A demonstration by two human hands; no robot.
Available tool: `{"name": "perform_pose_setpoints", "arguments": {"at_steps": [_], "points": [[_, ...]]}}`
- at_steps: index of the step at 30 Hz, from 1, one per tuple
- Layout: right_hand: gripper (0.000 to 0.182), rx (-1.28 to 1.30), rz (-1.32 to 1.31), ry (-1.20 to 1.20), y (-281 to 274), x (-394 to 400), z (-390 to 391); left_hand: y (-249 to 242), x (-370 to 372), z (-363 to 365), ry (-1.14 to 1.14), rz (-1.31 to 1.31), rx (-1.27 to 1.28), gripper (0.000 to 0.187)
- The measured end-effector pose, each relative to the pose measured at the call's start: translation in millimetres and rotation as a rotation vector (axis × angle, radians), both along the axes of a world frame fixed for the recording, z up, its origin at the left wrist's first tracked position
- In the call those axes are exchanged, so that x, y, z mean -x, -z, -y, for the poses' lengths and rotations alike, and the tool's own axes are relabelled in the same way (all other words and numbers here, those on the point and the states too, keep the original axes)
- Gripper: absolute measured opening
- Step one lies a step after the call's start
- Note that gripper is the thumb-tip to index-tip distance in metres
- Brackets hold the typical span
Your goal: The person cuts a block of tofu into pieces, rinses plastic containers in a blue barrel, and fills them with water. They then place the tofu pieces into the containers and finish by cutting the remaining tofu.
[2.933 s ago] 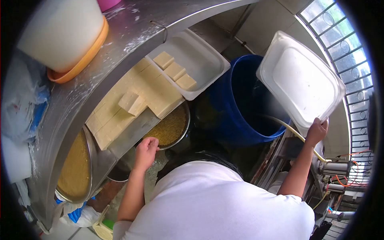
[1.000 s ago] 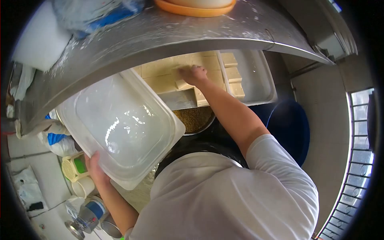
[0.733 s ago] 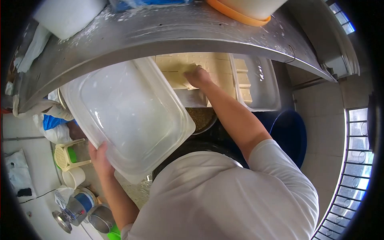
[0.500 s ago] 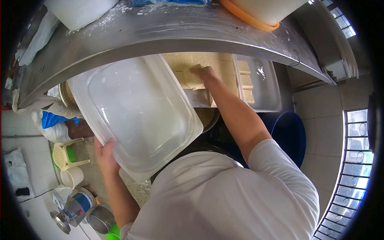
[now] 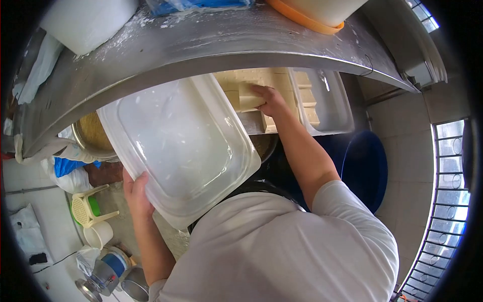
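Note:
My left hand (image 5: 137,194) grips the near left edge of a large translucent white plastic tub (image 5: 176,146), which is tilted at an angle below the steel counter. No blocks show inside the tub. With its fingers closed on a pale block that looks like tofu (image 5: 249,97), my right hand (image 5: 271,100) is just right of the tub's rim. Rows of similar pale blocks (image 5: 279,83) lie beneath and behind it, partly hidden under the counter. Several more pale blocks (image 5: 308,98) sit at the left side of a second translucent tub (image 5: 334,103).
A steel counter (image 5: 201,40) dusted with white powder overhangs the tubs. On it stand a white bucket (image 5: 90,22) and a container with an orange rim (image 5: 307,19). A dark blue barrel (image 5: 370,171) is at right; a cream plastic stool (image 5: 85,209) stands at lower left.
My right hand has drawn the tofu block slightly up and right, and more of the block's face shows. The tub in my left hand has shifted a little right. The camera view has tilted slightly.

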State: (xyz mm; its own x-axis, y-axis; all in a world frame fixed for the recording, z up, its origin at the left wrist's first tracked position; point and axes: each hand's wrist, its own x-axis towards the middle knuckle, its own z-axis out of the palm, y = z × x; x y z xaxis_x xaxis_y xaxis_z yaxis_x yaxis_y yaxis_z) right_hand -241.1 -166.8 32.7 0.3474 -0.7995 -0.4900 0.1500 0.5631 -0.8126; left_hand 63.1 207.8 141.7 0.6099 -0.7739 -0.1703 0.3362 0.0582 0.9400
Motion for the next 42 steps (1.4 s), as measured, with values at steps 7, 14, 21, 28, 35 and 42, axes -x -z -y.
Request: {"name": "perform_pose_setpoints", "arguments": {"at_steps": [7, 14, 21, 28, 35, 42], "points": [[0.042, -0.008, 0.367, 0.077, -88, 33, -22, -3, 19, 37, 0.064, -0.026, -0.027, 0.063], [0.048, 0.073, 0.361, -0.157, -166, -22, -88, 2, 54, 71, 0.144, -0.05, 0.024, 0.065], [0.053, -0.021, 0.105, -0.504, -141, -108, -145, 6, 77, 73, 0.185, -0.248, 0.123, 0.062], [0.054, -0.042, 0.054, -0.522, -118, -125, -161, 10, 70, 56, 0.159, -0.219, 0.162, 0.061], [0.053, 0.262, -0.159, -0.612, -110, -127, -169, 12, 72, 53, 0.123, -0.23, 0.112, 0.06], [0.062, 0.692, -0.632, -0.846, -136, -101, -155, 14, 76, 58, 0.101, -0.202, 0.088, 0.059]]}}
